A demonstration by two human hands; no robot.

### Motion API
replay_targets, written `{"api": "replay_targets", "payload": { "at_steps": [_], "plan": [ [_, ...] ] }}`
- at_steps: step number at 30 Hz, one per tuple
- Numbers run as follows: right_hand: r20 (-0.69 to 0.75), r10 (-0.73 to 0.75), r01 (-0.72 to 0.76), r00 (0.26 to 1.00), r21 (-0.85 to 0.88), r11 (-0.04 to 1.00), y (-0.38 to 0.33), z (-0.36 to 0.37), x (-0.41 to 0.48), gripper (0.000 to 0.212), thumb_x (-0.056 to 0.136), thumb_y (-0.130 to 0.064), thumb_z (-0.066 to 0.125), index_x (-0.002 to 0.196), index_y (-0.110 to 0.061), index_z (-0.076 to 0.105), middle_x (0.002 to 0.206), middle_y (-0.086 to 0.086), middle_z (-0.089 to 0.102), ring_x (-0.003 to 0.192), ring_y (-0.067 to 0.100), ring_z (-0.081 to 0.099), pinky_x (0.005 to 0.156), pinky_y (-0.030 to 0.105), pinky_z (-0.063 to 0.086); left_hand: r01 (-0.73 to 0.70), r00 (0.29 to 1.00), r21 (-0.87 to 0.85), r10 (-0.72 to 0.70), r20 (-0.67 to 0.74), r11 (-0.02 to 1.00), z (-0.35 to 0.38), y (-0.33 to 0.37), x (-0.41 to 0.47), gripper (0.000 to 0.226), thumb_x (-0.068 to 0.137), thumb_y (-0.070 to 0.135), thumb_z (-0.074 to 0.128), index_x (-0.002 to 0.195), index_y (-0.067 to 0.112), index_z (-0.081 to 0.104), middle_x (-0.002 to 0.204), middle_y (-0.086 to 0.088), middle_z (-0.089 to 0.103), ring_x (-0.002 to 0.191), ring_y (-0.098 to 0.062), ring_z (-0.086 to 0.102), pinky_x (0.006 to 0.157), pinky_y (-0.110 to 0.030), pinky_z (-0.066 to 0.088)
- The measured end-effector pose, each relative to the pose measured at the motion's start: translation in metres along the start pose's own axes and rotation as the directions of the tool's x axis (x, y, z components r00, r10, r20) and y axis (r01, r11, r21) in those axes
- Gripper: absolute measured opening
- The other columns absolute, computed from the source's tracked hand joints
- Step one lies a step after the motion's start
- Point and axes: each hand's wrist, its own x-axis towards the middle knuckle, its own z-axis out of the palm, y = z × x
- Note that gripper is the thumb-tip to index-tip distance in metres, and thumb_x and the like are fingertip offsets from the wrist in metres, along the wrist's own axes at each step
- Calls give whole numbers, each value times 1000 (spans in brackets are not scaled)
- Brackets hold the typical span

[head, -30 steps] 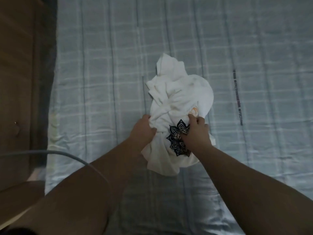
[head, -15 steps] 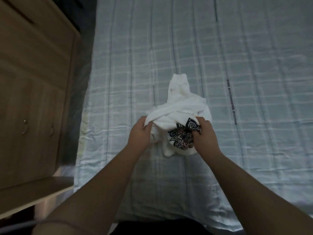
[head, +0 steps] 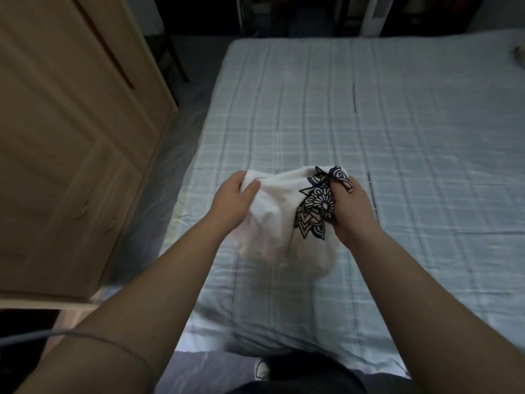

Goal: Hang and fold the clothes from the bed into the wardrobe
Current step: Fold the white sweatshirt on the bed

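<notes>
Both hands — left hand point(head: 233, 199), right hand point(head: 350, 207) — grip the bunched shirt point(head: 279, 220) above the bed point(head: 397, 166); find the shoulders, shake it flat.

The pale checked quilted bed point(head: 397, 137) fills the middle and right. The tall light wooden wardrobe point(head: 71, 152) stands to its left, with a strip of floor between them. The crumpled white T-shirt with a dark mandala print point(head: 278, 220) is held over the bed's near part. The left hand point(head: 234, 201) grips its upper left edge, and the right hand point(head: 353, 214) grips its right side, beside the print. A thin grey cable point(head: 85, 335) crosses the left forearm.
</notes>
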Motion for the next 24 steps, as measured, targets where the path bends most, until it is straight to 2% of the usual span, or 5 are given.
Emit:
{"api": "replay_targets", "payload": {
  "at_steps": [7,12,17,22,24],
  "plan": [
    [39,-93,90,995,64,994,-72,1,-67,20,94,-23,59,110,-16,70,97,11,74,81,24,71,58,35,54,-105,994,-121,102,-30,987,-32,72,-44,16,100,40,50,101,31,63,92,15,65,79,13,58,63,-11,40],
    [141,-68,46,988,159,986,-116,-26,-69,24,95,-12,54,113,-13,68,96,10,73,81,22,70,61,33,55,-81,996,-225,90,27,971,-31,124,-48,18,97,51,46,103,44,61,94,31,65,82,17,60,61,-6,42],
    [327,-54,-26,943,233,972,-138,-77,-46,32,92,6,50,118,-7,62,107,17,69,101,33,66,75,43,59,-15,1000,-391,25,18,920,12,163,-37,32,100,43,46,124,25,60,117,4,66,102,-11,64,79,-30,51],
    [340,3,-80,940,215,973,-142,-136,-16,52,92,16,47,139,-6,48,128,21,55,115,29,60,87,30,56,28,1000,-555,-27,11,832,73,210,-20,22,103,37,47,117,25,57,115,-1,64,98,-14,65,67,-26,54],
    [372,4,-41,928,91,995,-139,-165,-6,50,91,17,47,135,-6,52,139,19,49,125,29,54,100,36,50,60,997,-582,-81,-11,811,107,225,-13,24,105,32,45,122,18,55,112,-4,62,93,-15,64,65,-27,53]
  ]
}}
